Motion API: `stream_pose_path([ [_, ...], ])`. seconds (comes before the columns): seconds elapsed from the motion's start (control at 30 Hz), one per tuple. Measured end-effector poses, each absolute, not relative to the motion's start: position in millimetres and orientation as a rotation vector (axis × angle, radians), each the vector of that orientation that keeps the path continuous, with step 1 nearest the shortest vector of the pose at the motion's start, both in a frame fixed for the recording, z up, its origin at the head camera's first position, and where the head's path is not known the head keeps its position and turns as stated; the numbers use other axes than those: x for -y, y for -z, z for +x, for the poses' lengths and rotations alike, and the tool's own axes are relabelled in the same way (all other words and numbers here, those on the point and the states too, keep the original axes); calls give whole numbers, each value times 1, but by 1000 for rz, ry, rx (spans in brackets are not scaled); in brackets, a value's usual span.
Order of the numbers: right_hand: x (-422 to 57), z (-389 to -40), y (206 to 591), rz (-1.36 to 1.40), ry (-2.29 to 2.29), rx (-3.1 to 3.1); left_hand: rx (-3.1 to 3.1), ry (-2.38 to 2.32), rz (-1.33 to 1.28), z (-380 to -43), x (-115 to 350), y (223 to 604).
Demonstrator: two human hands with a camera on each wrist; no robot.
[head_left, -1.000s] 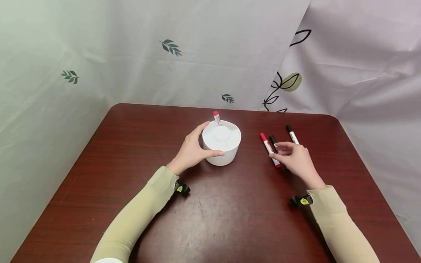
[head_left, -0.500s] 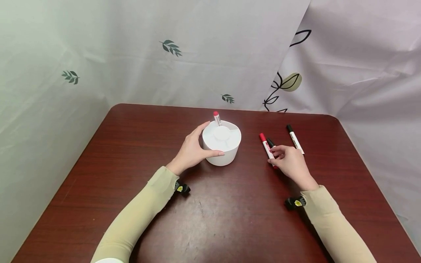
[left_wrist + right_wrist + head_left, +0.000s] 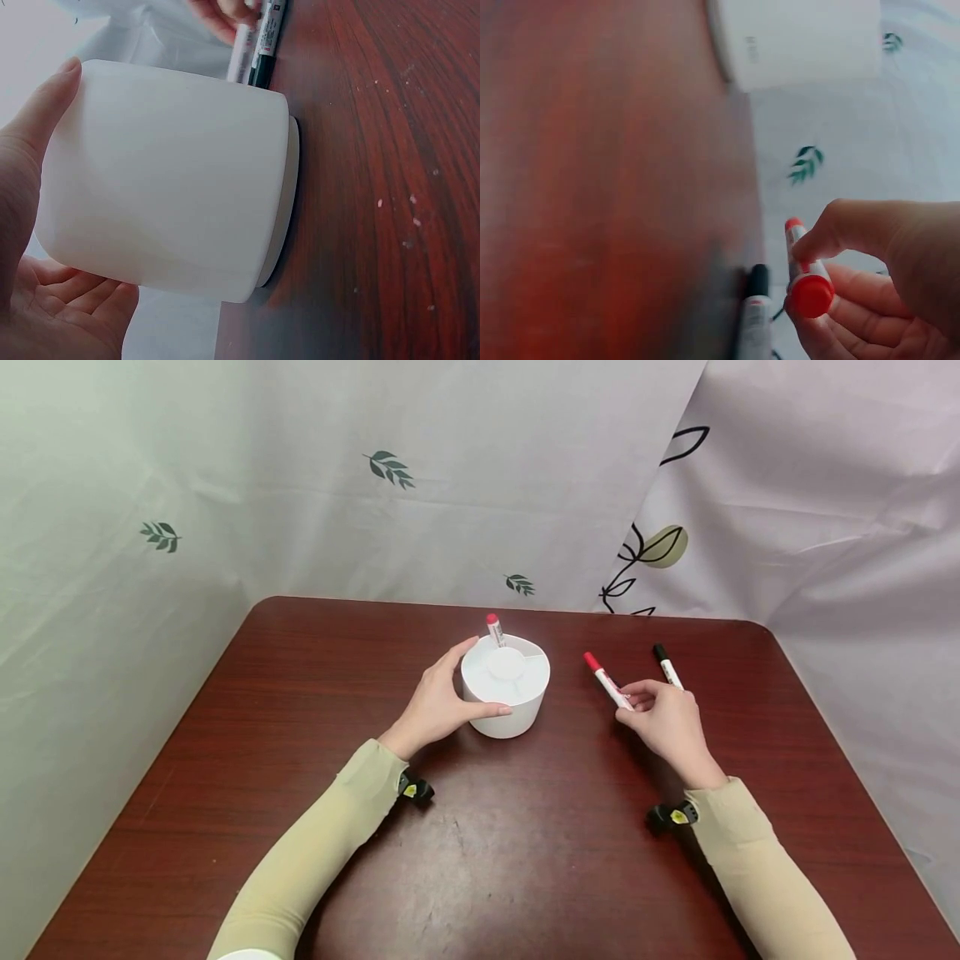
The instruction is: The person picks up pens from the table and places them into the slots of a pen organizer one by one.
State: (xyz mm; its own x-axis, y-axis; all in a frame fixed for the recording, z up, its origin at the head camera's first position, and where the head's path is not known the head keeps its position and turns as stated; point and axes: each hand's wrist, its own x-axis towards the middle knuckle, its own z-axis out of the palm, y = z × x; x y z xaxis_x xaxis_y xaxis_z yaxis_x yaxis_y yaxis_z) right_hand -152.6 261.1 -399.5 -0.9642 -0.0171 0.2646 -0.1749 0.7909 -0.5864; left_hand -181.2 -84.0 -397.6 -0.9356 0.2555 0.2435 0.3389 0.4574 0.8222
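Note:
My left hand (image 3: 435, 706) grips a white round pen holder (image 3: 517, 718), its thumb along the near side and fingers round the left. A marker with a red end (image 3: 494, 627) stands tilted in one of the holder's compartments. Between thumb and fingers, my right hand (image 3: 667, 722) pinches a red-and-white marker (image 3: 604, 679), raised off the table with its red end toward the holder. In the right wrist view the red cap (image 3: 811, 296) faces the camera. Just beyond the right hand lies a black-capped white marker (image 3: 667, 665), partly hidden by the fingers.
A dark red-brown wooden table (image 3: 525, 843) lies under everything. White cloth (image 3: 315, 518) with leaf prints hangs behind and at both sides. In the left wrist view, a black-capped marker (image 3: 268, 49) lies beyond the holder.
My right hand has taken hold of the red marker and lifted it from the table, shifting slightly left. The black marker beside it is now hidden. The left hand and holder stay put.

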Motion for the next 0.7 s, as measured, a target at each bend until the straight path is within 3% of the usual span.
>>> stream_pose_path([
  [0.7,-252,-168,332,38,-1448,2377,2620,1520,-532,-181,84,397],
])
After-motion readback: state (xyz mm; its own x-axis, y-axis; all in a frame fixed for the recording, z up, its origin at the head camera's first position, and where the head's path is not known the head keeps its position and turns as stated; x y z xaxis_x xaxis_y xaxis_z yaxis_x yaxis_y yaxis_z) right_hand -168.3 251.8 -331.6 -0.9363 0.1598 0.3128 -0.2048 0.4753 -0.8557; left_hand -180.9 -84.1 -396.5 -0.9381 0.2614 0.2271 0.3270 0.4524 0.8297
